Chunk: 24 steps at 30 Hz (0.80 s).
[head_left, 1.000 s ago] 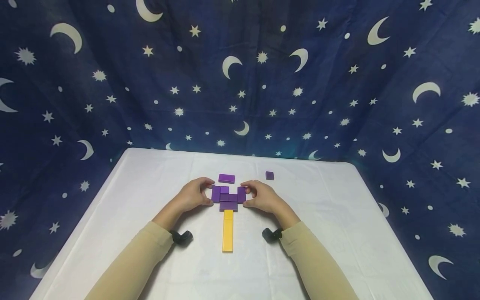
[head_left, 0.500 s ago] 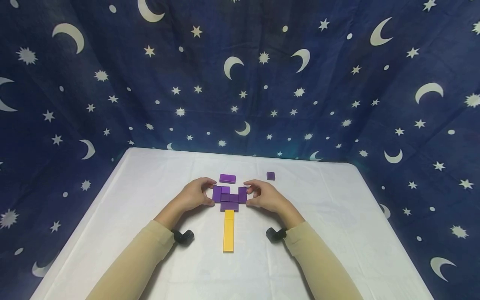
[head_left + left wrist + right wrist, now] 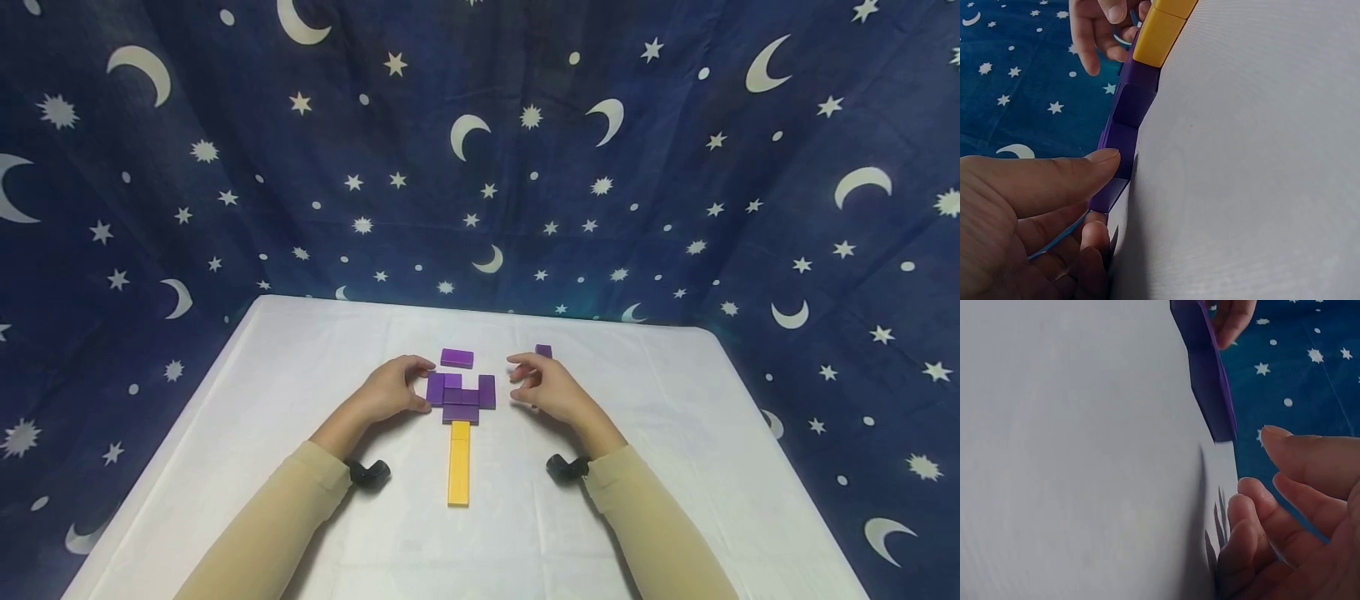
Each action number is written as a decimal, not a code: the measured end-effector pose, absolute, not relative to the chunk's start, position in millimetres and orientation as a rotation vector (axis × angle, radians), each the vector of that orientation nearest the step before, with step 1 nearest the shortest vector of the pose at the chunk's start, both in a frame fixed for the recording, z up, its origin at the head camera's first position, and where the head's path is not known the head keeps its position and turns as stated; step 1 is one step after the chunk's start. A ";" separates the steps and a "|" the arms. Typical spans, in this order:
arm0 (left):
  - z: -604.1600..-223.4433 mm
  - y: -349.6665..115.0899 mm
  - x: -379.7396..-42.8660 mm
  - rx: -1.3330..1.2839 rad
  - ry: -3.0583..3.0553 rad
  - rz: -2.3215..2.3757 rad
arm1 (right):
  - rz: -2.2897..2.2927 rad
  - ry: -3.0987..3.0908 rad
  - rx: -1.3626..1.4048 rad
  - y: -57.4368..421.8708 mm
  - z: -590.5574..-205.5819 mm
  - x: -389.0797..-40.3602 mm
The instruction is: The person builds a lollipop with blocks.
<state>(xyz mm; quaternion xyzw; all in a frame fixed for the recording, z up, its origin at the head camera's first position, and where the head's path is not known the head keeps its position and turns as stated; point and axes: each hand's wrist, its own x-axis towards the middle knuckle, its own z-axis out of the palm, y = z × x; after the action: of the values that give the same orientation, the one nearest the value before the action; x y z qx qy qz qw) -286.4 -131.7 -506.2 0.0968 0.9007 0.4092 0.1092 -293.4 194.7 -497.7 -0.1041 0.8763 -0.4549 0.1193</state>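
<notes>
Flat purple blocks (image 3: 461,412) lie joined in a cup-like outline on the white table, above a yellow strip (image 3: 458,471). My left hand (image 3: 393,389) pinches the outer left purple block (image 3: 435,389) by its far and near ends, between finger and thumb; the left wrist view shows the thumb (image 3: 1100,159) on its near side. To the right, my right hand (image 3: 551,387) is apart from the outer right purple block (image 3: 487,392), fingers loosely bent around nothing. In the right wrist view a gap shows between its fingertips (image 3: 1250,487) and the purple blocks (image 3: 1210,387).
Beyond the outline lies a single purple oblong block (image 3: 457,358). A small purple block (image 3: 543,351) sits farther right, partly hidden behind my right hand. A dark blue cloth (image 3: 420,225) with moons and stars hangs behind the white table (image 3: 315,333).
My right hand has let go of the outer right purple block and moved off to the right, covering part of the small purple block. My left hand keeps its place.
</notes>
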 end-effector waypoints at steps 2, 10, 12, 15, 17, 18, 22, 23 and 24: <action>-506.5 -131.8 -286.3 0.292 2.652 1.197 | -1.340 2.572 -0.295 199.8 -497.4 -294.1; -509.1 -132.7 -286.4 0.297 2.666 1.181 | -1.385 2.605 -0.235 219.3 -496.5 -297.8; -509.9 -132.8 -286.5 0.298 2.665 1.185 | -1.378 2.622 -0.220 224.3 -497.2 -299.4; -510.6 -132.8 -286.6 0.303 2.669 1.190 | -1.356 2.656 -0.200 231.6 -498.7 -303.0; -510.6 -132.8 -286.7 0.304 2.669 1.193 | -1.329 2.686 -0.180 236.3 -499.4 -305.2; -510.7 -132.8 -286.8 0.304 2.670 1.191 | -1.312 2.703 -0.170 238.3 -499.6 -306.1; -510.5 -133.0 -286.4 0.307 2.667 1.189 | -1.255 2.755 -0.136 246.6 -500.7 -311.8; -510.3 -133.2 -286.2 0.304 2.665 1.190 | -1.248 2.763 -0.132 248.2 -500.8 -313.6; -510.1 -133.4 -286.0 0.302 2.665 1.190 | -1.243 2.771 -0.129 249.7 -500.7 -315.4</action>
<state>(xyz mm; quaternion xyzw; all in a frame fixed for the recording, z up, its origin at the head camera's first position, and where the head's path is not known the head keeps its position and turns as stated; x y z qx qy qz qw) -286.0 -133.4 -510.1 0.1023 0.9034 0.4033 0.1038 -315.4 249.7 -500.7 -0.0423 0.9103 -0.4085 0.0509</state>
